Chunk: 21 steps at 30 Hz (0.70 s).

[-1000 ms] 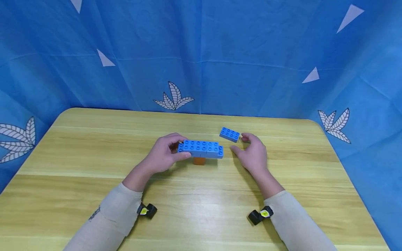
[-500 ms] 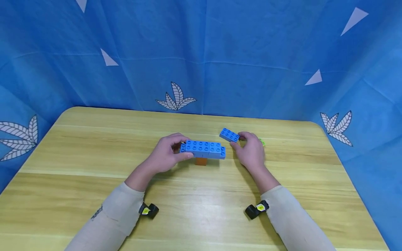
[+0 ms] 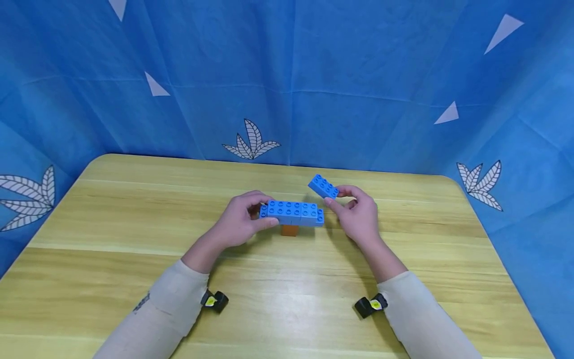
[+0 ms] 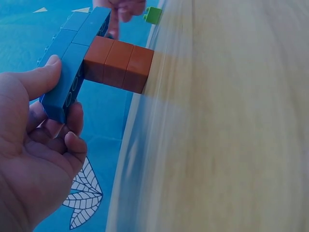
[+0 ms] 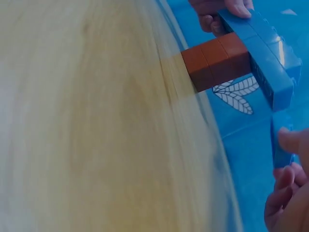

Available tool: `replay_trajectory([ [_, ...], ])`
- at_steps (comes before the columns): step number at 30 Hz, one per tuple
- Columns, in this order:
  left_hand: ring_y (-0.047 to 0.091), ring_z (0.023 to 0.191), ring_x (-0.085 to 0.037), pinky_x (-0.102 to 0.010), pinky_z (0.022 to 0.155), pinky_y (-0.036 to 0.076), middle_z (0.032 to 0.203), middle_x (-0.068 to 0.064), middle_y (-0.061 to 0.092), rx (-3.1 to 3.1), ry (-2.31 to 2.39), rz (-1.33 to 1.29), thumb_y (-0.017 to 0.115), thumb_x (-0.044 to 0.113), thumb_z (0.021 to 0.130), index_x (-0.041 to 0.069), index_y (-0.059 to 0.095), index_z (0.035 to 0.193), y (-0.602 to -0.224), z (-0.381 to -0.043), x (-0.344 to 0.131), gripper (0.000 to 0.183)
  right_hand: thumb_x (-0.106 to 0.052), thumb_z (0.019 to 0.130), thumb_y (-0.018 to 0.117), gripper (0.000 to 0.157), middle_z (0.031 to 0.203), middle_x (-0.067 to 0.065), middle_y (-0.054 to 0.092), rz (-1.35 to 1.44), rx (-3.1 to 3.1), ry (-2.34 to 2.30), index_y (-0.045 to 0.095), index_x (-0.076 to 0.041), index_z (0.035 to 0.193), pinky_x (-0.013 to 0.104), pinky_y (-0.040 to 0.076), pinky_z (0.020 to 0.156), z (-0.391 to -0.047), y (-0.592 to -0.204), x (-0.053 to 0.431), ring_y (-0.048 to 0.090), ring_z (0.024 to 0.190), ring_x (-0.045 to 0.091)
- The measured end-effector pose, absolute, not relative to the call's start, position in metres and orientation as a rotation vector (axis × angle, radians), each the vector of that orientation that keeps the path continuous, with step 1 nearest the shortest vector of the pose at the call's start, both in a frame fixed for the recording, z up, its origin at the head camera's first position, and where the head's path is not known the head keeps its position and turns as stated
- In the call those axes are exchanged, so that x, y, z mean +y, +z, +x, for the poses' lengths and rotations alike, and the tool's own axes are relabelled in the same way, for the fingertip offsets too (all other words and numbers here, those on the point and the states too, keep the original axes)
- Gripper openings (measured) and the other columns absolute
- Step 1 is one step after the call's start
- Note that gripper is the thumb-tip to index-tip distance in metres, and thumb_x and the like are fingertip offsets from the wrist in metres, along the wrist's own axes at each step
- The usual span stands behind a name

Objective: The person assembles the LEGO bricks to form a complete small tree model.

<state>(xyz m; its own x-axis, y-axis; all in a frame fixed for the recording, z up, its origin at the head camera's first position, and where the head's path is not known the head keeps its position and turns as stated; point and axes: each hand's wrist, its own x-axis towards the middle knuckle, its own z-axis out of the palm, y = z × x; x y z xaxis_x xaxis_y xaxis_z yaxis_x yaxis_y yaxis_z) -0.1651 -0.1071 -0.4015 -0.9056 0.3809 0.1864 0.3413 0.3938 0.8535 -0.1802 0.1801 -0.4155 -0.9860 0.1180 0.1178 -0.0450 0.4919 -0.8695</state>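
Observation:
A toy-brick build stands on the table: a stack of three orange-brown bricks [image 4: 118, 64] carries a long, two-layer beam of blue bricks [image 3: 289, 213]. My left hand [image 3: 237, 219] grips the beam's left end, thumb on the near side and fingers behind. Between thumb and fingers, my right hand [image 3: 358, 214] pinches a loose blue brick [image 3: 324, 186] by its right end. This brick is tilted, studs up, behind and above the beam's right end. In the right wrist view the loose brick [image 5: 281, 140] shows just beyond the beam's near end.
A small green brick [image 4: 153, 15] lies on the table past the stack, hidden from the head view by my right hand. Wooden tabletop [image 3: 287, 299] stretches all around, and a blue curtain [image 3: 287, 60] hangs behind its far edge.
My right hand has closed its fingers on the loose blue brick and raised it off the table, tilting it slightly leftward. The left hand keeps its hold on the beam.

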Motion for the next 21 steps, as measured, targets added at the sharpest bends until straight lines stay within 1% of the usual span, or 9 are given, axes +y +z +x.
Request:
replay_trajectory([
  [3,0.049,0.075,-0.024,-0.032,0.063,0.038,0.091,-0.002,0.058,2.576,1.589,0.674,0.079,0.016,0.088,0.009,0.071,0.114,-0.401,-0.166,-0.105,0.028,-0.028,0.087,0.081,0.033,0.105,0.006,0.064,0.01,-2.516,1.565,0.07,-0.013,0.114,0.027,0.039,0.045,-0.176,-0.406,0.178,0.049,0.058,0.022],
  [7,0.049,0.076,-0.025,-0.033,0.064,0.037,0.091,-0.002,0.058,2.574,1.592,0.673,0.08,0.016,0.088,0.008,0.071,0.115,-0.4,-0.166,-0.103,0.029,-0.024,0.087,0.081,0.031,0.101,0.004,0.064,0.138,-2.465,1.618,0.07,-0.013,0.114,0.026,0.034,0.045,-0.169,-0.394,0.175,0.045,0.057,0.021],
  [9,0.049,0.077,-0.024,-0.034,0.064,0.038,0.091,-0.002,0.058,2.58,1.585,0.668,0.08,0.017,0.088,0.008,0.071,0.115,-0.4,-0.166,-0.103,0.03,-0.023,0.087,0.081,0.031,0.101,0.003,0.063,0.204,-2.446,1.638,0.07,-0.012,0.114,0.027,0.033,0.045,-0.166,-0.389,0.173,0.043,0.057,0.021],
  [15,0.05,0.079,-0.026,-0.034,0.065,0.038,0.091,-0.003,0.057,2.58,1.58,0.663,0.08,0.018,0.088,0.008,0.071,0.115,-0.401,-0.167,-0.102,0.03,-0.013,0.087,0.08,0.029,0.099,0.006,0.062,0.332,-2.426,1.688,0.07,-0.01,0.114,0.027,0.032,0.045,-0.158,-0.378,0.166,0.041,0.054,0.02],
  [21,0.05,0.078,-0.026,-0.034,0.065,0.038,0.09,-0.003,0.057,2.577,1.593,0.687,0.08,0.018,0.088,0.008,0.071,0.115,-0.401,-0.168,-0.102,0.03,-0.003,0.086,0.079,0.033,0.1,0.011,0.062,0.456,-2.471,1.645,0.068,-0.003,0.117,0.026,0.03,0.046,-0.154,-0.371,0.16,0.04,0.054,0.022],
])
